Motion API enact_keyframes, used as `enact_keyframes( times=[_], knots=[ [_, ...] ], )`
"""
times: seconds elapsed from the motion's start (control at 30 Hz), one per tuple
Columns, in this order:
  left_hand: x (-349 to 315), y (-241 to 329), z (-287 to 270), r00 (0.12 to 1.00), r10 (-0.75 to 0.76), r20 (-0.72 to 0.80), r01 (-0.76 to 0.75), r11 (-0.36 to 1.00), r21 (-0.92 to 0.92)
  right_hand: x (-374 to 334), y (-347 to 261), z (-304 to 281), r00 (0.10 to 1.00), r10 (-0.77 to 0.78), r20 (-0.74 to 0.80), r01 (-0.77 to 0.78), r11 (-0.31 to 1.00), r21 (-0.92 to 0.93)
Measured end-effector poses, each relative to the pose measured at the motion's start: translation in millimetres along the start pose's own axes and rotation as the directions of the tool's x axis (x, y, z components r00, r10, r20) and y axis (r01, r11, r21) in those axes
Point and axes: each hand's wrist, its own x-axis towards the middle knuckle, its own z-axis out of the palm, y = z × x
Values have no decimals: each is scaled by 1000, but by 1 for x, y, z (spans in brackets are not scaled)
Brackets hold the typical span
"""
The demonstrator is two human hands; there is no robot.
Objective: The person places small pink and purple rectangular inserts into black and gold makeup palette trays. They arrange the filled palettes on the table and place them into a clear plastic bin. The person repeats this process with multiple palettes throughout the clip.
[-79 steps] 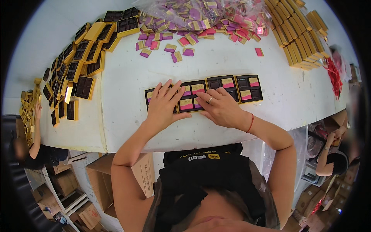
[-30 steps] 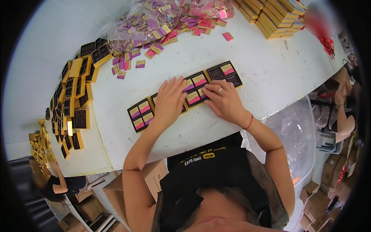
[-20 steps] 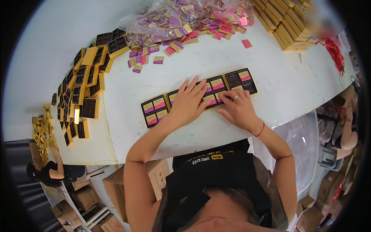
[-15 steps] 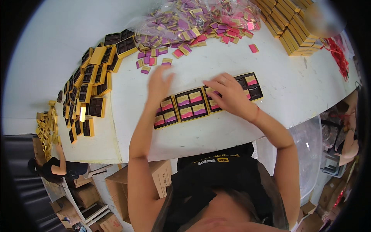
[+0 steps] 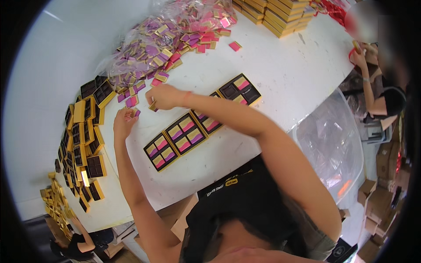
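Note:
My left hand [image 5: 124,124] pinches a small purple-and-gold wrapped chocolate [image 5: 136,113] beside the loose ones on the white table. Just right of it, my right hand [image 5: 164,97] is closed, palm down, with a gold-wrapped chocolate [image 5: 152,106] showing under its fingertips. Nearer me, several gold-edged dark trays stand joined in a slanting row. The nearest-left tray [image 5: 154,163] and its neighbour [image 5: 178,151] hold pink, purple and gold chocolates in their compartments. My right forearm partly hides the third. The far-right tray [image 5: 228,91] has both filled and bare compartments.
A heap of wrapped chocolates [image 5: 153,52] spills from clear plastic at the back. Stacked gold boxes [image 5: 280,17] stand beyond it. Dark-lined gold trays [image 5: 81,131] are piled at left. Other people work at far left [image 5: 83,239] and right [image 5: 372,94].
My right hand has left the tray row and reached across to the loose chocolates. My left hand now pinches a chocolate there. The whole view has turned.

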Motion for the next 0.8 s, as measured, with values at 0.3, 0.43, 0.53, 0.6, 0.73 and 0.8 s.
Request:
enact_keyframes(
  times=[0.3,0.43,0.53,0.6,0.73,0.8],
  knots=[
    [-13,219,63,973,157,169,-16,776,-631,-256,57,-132,934,224,-278,-110,922,371],
    [-7,291,111,962,256,95,-153,795,-587,-269,75,-125,932,159,-325,-75,963,257],
    [-3,300,120,955,296,29,-256,868,-425,-270,71,-126,931,172,-321,-97,967,236],
    [-4,300,121,949,315,-27,-307,896,-322,-268,67,-126,930,146,-338,-92,981,171],
    [-12,304,123,949,310,-53,-313,917,-246,-273,80,-113,894,-21,-448,2,999,-43],
    [-15,304,127,894,419,-158,-442,884,-153,-274,78,-108,866,-132,-483,14,971,-240]
  ],
)
